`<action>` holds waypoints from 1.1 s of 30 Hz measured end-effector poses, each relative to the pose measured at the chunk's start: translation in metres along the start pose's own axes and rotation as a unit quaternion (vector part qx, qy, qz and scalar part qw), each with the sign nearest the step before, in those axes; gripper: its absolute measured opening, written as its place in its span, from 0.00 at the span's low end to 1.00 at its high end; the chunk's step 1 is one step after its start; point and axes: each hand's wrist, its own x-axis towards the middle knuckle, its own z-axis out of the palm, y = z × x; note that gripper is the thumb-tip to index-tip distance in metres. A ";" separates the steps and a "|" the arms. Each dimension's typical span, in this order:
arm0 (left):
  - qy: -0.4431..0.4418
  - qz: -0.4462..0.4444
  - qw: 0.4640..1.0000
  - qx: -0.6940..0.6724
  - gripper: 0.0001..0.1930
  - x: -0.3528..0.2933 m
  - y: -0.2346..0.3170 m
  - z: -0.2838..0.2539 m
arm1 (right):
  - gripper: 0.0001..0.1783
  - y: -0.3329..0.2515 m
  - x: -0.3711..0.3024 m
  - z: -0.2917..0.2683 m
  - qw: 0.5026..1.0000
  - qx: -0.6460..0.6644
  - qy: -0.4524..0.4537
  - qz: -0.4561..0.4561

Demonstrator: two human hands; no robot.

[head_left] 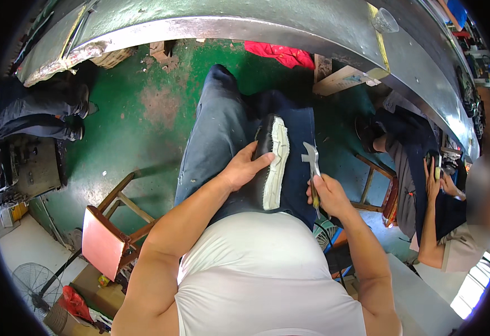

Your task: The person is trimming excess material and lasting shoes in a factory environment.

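A black leather shoe [264, 140] lies lengthwise on my lap, its white, rough-edged underside [278, 162] turned up and to the right. My left hand [244, 169] is closed on its left side, the thumb resting on the white part. In my right hand [330, 195] is a hammer [311, 157], gripped by the handle. The metal hammer head points away from me, to the right of the shoe and apart from it. Dark blue cloth [301, 126] covers my lap under both.
A long metal workbench [217, 28] curves across the far side. Wooden stools stand on the left [108, 241] and right [389, 199]. A co-worker [458, 241] sits at right, hands on a small object. Another person's legs [43, 112] show at left. A fan [35, 285] stands lower left.
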 end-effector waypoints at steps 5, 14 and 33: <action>0.050 -0.024 0.982 0.179 0.35 0.003 0.014 0.014 | 0.21 0.045 -0.023 0.018 0.996 0.016 0.085 -0.020; 0.105 0.045 0.973 0.199 0.36 0.015 0.011 0.021 | 0.20 0.036 -0.025 0.019 0.994 -0.021 0.102 -0.027; 0.003 0.028 0.949 -0.314 0.36 -0.022 0.046 0.032 | 0.24 -0.002 -0.058 0.031 0.880 -0.359 0.130 -0.284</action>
